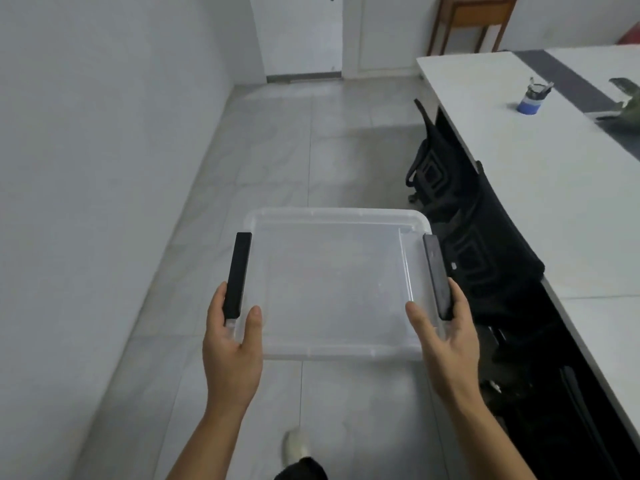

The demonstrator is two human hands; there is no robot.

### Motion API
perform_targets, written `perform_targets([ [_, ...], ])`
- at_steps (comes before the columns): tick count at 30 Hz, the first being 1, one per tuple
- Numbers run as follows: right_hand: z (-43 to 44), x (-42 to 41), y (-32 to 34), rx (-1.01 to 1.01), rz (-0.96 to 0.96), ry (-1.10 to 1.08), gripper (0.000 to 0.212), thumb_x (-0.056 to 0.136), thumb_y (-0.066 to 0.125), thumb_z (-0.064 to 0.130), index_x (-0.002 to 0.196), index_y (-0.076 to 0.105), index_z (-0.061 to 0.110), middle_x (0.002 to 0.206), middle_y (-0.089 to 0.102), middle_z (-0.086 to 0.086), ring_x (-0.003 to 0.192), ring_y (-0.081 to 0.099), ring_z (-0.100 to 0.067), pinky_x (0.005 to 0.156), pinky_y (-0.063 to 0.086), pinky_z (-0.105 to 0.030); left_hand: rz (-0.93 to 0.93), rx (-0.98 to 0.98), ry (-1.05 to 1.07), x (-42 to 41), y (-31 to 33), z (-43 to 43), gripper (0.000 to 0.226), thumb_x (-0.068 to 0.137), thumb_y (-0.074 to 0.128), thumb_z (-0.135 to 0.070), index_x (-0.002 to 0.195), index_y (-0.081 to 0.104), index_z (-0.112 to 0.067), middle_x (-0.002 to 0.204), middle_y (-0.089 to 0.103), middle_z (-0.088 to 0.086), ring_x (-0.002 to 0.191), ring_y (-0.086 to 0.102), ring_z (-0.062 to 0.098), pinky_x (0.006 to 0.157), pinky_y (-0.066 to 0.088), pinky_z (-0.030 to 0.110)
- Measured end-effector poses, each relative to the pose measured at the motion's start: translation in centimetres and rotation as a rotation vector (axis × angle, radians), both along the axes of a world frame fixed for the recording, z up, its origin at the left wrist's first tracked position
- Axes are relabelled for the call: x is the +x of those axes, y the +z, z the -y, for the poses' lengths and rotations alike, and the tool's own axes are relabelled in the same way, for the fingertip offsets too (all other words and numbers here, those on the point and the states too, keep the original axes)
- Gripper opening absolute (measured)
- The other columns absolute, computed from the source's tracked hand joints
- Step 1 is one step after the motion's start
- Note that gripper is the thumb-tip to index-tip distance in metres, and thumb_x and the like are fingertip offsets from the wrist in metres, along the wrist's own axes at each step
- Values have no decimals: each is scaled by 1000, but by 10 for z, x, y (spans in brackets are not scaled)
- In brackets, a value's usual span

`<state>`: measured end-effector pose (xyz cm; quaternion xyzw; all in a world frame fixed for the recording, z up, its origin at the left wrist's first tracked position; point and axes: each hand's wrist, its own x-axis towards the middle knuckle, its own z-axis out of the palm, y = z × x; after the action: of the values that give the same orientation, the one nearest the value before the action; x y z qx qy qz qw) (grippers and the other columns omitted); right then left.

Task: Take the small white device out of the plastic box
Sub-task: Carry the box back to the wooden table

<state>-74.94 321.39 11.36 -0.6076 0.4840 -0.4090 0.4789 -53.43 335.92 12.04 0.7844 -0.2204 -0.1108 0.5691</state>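
Observation:
I hold a clear plastic box (336, 285) in the air above the tiled floor; it looks flat and shallow, and I cannot tell whether it is the box itself or its lid. A black clip (237, 275) runs along its left side and another black clip (437, 275) along its right. My left hand (232, 344) grips the near left edge, thumb on top. My right hand (446, 336) grips the near right edge the same way. No small white device shows in or through the plastic.
A long white table (519, 174) stands at the right with a blue cup (530, 100) and a green object (628, 98) on it. Black office chairs (460, 216) are tucked under it. A white wall runs along the left. My shoe (297, 448) is on the floor.

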Motion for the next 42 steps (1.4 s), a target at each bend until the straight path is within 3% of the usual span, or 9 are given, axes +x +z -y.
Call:
perform_targets([
  [4,108,97,-4,-26,-27,4,82,76,65,45,150,36,22,122,39,35,95,34,43,73,29,12,-12,-23,29,89,-16,106,57,94,61,-22,147,41,-20,140,51,-11,128,46,2,92,30,-3],
  [11,295,227,12,-26,-50,-96,82,75,66,50,149,35,31,118,41,40,98,41,35,91,34,-15,-46,-39,-73,234,-12,314,57,95,60,-23,148,39,-22,141,48,-12,127,44,-1,90,29,-7],
  [16,414,273,17,-4,-55,-241,81,77,64,50,150,35,29,114,36,45,95,36,41,82,28,-6,-25,-20,-232,297,1,465,56,95,60,-22,147,40,-19,138,52,-10,116,47,-19,93,31,-3],
  [22,598,348,-20,40,5,-328,81,76,64,49,150,35,28,113,38,44,93,38,40,82,30,-7,-11,11,-292,376,-24,671,56,95,60,-21,148,41,-18,142,52,-7,128,48,4,94,32,-3],
  [29,827,471,-2,17,13,-192,80,77,66,51,149,35,31,119,38,45,100,37,39,83,31,-4,6,-17,-180,491,1,873,56,95,60,-23,148,40,-24,138,48,-16,122,45,-9,88,29,-7],
  [33,927,539,18,-5,-22,-154,80,77,67,51,148,38,30,135,52,21,116,48,18,88,35,-6,-21,-20,-144,555,11,959,56,95,60,-23,147,40,-25,136,48,-17,108,42,-30,83,29,-9],
  [36,1013,592,13,-12,-41,-153,82,77,66,52,149,37,28,141,52,12,122,50,3,92,35,-12,-15,-24,-134,604,2,1041,55,95,59,-21,147,41,-20,136,50,-11,113,46,-12,82,31,-8],
  [40,1126,655,-1,-22,-36,-175,83,78,67,51,151,35,27,142,49,15,114,49,15,89,33,-5,-45,-22,-163,670,-18,1163,57,96,59,-24,149,39,-21,142,50,-8,126,45,1,94,32,5],
  [42,1177,677,-1,-17,-27,-223,79,83,70,45,151,35,26,138,48,19,109,46,26,84,33,2,-67,-26,-213,698,-16,1225,57,96,59,-24,149,38,-23,142,49,-10,125,44,-1,92,31,0],
])
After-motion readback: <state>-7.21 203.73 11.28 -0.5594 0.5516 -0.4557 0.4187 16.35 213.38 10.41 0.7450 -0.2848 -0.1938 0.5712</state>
